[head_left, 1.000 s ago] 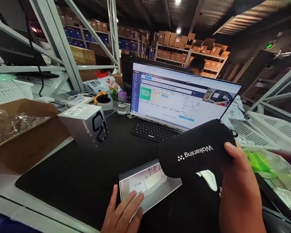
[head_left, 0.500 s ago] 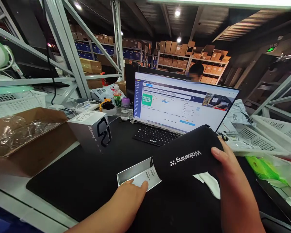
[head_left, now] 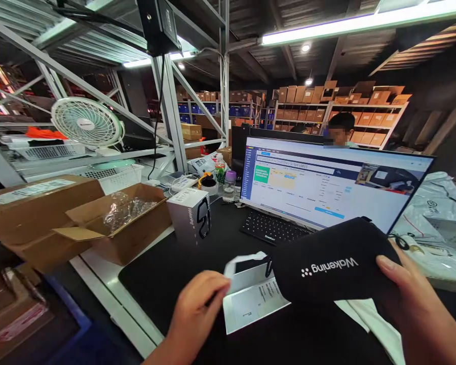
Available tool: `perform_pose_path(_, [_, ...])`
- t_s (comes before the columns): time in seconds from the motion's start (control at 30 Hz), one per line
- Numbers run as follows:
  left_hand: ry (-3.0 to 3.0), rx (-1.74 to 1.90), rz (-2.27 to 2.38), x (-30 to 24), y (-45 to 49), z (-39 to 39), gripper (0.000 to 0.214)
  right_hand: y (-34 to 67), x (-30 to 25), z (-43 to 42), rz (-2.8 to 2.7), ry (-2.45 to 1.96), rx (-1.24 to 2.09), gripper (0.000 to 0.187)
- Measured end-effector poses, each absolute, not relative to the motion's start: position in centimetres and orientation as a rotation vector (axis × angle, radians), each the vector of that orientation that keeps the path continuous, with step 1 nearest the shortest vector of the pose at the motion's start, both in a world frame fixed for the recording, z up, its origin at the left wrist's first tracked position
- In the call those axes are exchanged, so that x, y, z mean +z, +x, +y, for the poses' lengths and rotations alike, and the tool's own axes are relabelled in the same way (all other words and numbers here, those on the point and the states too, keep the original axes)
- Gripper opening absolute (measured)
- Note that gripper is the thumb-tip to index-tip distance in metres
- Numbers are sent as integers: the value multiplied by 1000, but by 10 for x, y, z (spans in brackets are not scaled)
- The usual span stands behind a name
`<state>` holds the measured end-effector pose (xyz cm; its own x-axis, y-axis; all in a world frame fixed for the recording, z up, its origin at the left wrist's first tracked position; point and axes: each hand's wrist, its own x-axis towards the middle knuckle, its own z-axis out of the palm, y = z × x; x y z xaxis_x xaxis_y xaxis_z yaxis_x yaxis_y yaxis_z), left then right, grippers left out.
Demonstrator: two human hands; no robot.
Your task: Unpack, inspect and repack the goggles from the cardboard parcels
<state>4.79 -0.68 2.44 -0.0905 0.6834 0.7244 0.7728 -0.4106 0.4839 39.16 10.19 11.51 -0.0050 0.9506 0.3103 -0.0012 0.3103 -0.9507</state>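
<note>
My right hand [head_left: 406, 289] grips the right end of a black soft case [head_left: 327, 263] with white "Wakening" lettering, raised at a tilt in front of the monitor. My left hand [head_left: 201, 304] has its thumb and fingers pinched together on the end of a thin white strip [head_left: 245, 258]. What the strip belongs to cannot be made out. Beneath the strip lies an open silvery folded card [head_left: 253, 306] with small print, partly covered by the case. White cloth or paper [head_left: 376, 317] shows below the case near my right wrist.
A grey-white product box [head_left: 190, 218] stands on the black mat. Left of it is an open carton [head_left: 125, 238] with clear plastic wrap inside. A monitor [head_left: 289, 182] and keyboard [head_left: 269, 228] stand behind. A fan [head_left: 86, 124] and a person [head_left: 342, 129] are farther back.
My left hand has lifted off the silvery card and now pinches the white strip above it. My right hand still holds the case. The view has turned left and up.
</note>
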Motion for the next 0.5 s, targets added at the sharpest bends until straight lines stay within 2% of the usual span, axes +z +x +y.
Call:
perform_pose_path(0.1, [-1602, -1486, -1879, 16, -1, -8, 21, 376, 113, 101, -1239, -992, 1103, 63])
perform_pose_path(0.23, [-1253, -1396, -2149, 2, -72, -7, 34, 347, 107, 99, -1381, -1049, 1123, 63])
perform_pose_path(0.37, [-1096, -1254, -2392, -13, -125, 7, 25, 326, 94, 97, -1590, -1052, 1126, 65])
perform_pose_path(0.5, [-1111, -1129, -2523, -20, -138, 28, 18, 310, 77, 91, -1765, -1158, 1028, 67])
